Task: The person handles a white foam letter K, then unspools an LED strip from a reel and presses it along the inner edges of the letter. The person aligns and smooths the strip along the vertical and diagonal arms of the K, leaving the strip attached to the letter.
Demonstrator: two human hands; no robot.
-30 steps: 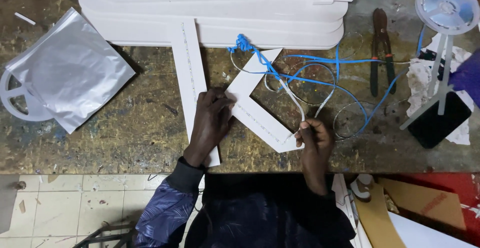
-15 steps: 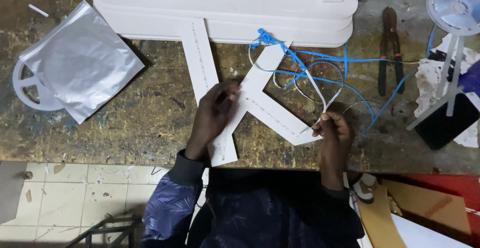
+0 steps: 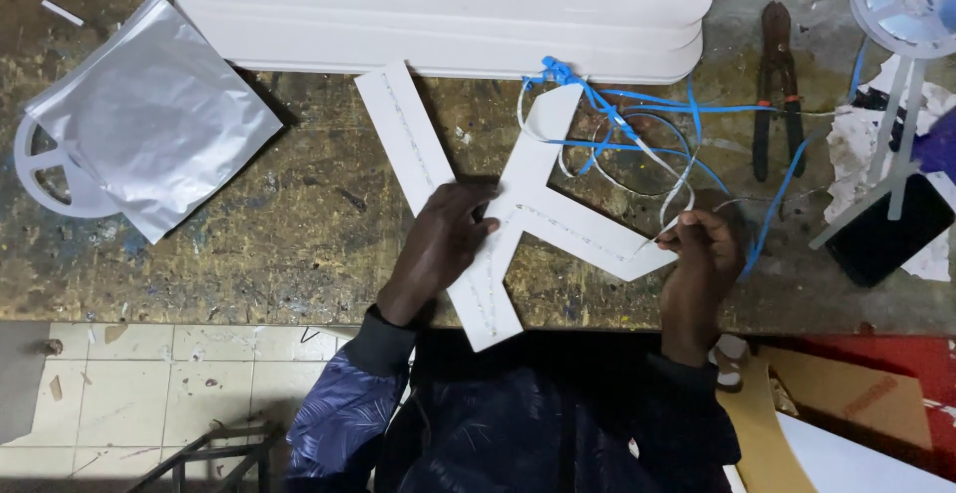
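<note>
A white letter-shaped foam board piece with three arms lies flat on the worn workbench. My left hand presses down on its junction, fingers curled on the board. My right hand pinches a thin white strip at the tip of the lower right arm. That strip loops up over the board toward a tangle of blue wire knotted near the upper arm's end.
A stack of large white foam shapes fills the back of the bench. A silver foil bag over a white reel lies left. Pliers, a reel on a stand and a black block sit right.
The view has shifted slightly. My left hand stays on the junction. My right hand holds the strip at the lower right arm's tip, a little further out along it.
</note>
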